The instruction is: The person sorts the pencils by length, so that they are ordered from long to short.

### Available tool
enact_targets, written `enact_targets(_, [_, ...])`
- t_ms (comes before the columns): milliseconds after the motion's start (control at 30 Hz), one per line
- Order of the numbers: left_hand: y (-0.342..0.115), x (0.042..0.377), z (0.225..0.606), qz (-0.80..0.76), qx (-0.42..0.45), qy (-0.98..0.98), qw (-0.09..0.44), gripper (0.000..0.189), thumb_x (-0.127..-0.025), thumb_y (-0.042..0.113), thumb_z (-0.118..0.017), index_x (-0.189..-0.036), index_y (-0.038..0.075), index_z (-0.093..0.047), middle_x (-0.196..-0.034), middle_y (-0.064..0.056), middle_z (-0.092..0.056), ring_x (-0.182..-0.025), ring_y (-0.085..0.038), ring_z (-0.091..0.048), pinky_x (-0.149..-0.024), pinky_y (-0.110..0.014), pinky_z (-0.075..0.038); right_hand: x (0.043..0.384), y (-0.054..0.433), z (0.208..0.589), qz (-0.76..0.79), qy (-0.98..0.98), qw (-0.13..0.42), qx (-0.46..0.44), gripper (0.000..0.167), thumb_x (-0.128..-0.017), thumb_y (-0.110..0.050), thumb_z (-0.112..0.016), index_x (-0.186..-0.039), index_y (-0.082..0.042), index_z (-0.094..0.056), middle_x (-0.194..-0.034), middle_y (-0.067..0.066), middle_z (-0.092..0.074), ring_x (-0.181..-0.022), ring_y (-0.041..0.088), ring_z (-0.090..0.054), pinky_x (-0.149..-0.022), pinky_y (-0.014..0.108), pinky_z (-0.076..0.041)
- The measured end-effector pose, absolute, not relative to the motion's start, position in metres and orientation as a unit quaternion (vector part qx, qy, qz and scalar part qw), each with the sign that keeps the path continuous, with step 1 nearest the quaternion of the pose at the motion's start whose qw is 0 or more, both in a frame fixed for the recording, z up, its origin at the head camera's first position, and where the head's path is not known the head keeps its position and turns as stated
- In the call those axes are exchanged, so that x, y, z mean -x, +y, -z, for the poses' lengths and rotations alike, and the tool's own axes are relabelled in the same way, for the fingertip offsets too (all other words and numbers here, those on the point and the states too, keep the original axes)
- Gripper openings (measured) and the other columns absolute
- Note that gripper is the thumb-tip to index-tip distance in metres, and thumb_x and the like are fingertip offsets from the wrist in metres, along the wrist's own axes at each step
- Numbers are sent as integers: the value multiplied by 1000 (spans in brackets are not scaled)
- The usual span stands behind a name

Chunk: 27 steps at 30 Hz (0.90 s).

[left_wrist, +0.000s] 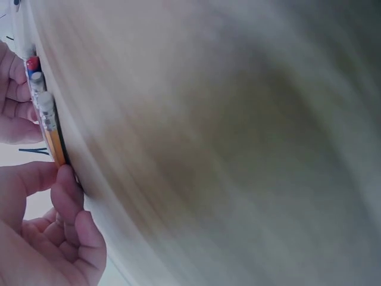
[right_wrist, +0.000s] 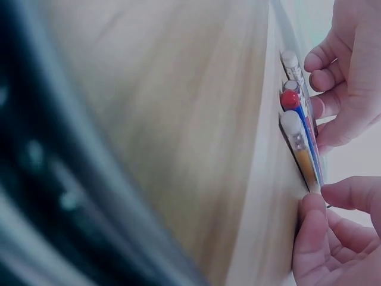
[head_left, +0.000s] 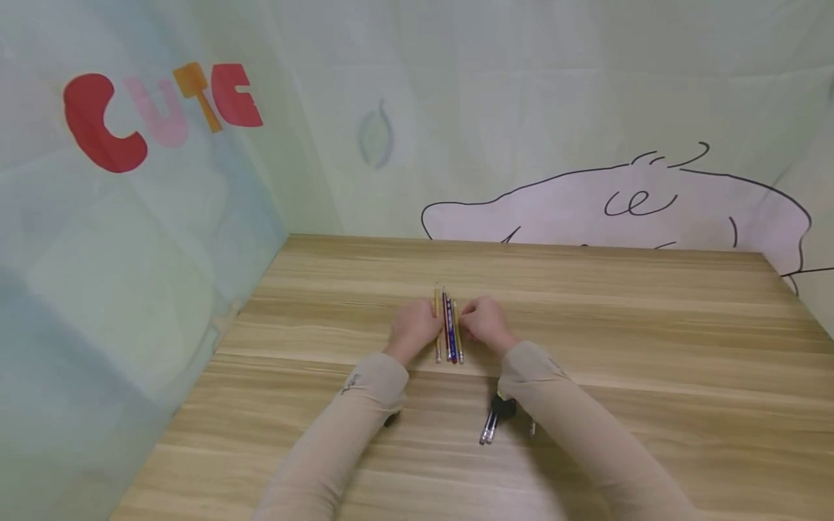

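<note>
Several pencils lie side by side on the wooden table, pointing away, their eraser ends nearest in the head view. My left hand is at the left side of the row; in the left wrist view its thumb and fingertips pinch a yellow pencil. On the other side, my right hand pinches the rightmost yellow pencil between thumb and fingertips. Between the hands lie a blue patterned pencil with a red end and a dark pencil. Fingers partly hide the outer pencils.
More pencils with silver ends lie near the right sleeve, partly hidden by a small black object. Another silver pencil end shows beside that forearm. Printed cloth walls stand along the left and back edges of the table.
</note>
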<state>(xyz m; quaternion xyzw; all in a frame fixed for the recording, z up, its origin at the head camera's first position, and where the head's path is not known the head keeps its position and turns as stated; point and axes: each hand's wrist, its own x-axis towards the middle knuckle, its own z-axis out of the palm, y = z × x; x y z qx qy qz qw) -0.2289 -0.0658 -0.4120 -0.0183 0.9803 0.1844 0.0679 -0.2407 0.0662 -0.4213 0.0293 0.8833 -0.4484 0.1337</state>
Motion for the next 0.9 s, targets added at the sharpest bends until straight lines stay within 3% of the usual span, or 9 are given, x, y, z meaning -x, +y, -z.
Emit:
enact_targets(467, [-65, 227, 410, -199, 16, 977, 79, 32, -84, 29, -54, -57, 15, -44, -52, 4, -43, -44, -10, -39, -41, -23, -29, 238, 67, 419, 437, 889, 135, 0, 10, -78, -10, -63, -80, -1, -60, -54, 3, -54, -43, 10, -46, -41, 20, -37])
enact_targets(900, [-69, 226, 406, -210, 29, 974, 86, 34, -85, 32, -53, -57, 16, -42, -51, 5, -40, -44, -9, -36, -42, -23, -27, 229, 86, 409, 468, 861, 193, 53, 12, -78, -7, -58, -87, 1, -57, -63, 7, -56, -47, 12, -46, -45, 21, -41])
